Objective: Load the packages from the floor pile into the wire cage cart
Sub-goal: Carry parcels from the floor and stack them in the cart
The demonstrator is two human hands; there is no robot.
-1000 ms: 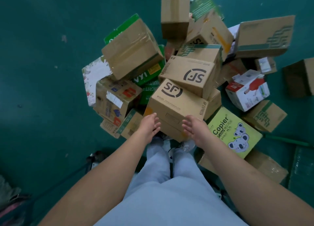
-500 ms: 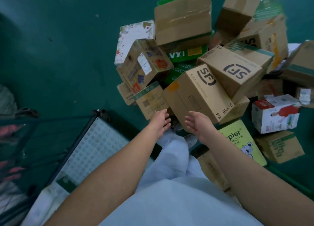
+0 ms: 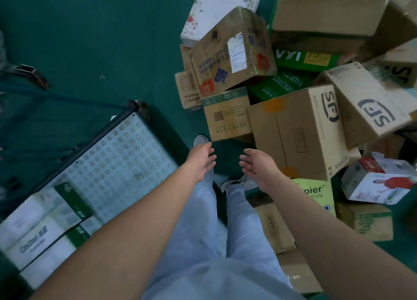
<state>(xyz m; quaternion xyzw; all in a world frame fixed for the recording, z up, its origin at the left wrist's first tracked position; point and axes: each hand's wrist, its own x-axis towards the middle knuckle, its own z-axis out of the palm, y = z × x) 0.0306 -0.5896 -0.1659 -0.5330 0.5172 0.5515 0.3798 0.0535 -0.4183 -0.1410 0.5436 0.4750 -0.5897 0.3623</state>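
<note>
Since the earlier frames the view has swung leftward: the pile of packages has slid to the right and top, and the wire cage cart now fills the lower left, where half a second ago only its corner showed. The hands have come off the big carton they were reaching for.

Both hands hang in the air over the green floor (image 3: 94, 40), holding nothing. The left hand (image 3: 201, 159) and right hand (image 3: 259, 165) face each other, palms inward, fingers loosely extended, with a gap of bare floor between them. Below them are pale trousers and the toes of two shoes.

Just right of the right hand, nearly touching its fingers, stands the large SF carton (image 3: 297, 137), tipped on its side. Ahead of the gap between the hands sits a small carton with a QR code (image 3: 228, 117). Beyond that leans a battered carton with a white label (image 3: 232, 51). A second SF carton (image 3: 365, 105) lies farther right. By the right forearm lies a yellow-green copier paper box (image 3: 316, 193).

To the left of the left hand is the wire cage cart (image 3: 117, 164), its perforated metal floor edged by a dark frame. White and green packages (image 3: 42, 229) rest in its near corner, blurred, possibly tissue packs. Open floor runs between the cart's edge and the pile, where the person stands.
</note>
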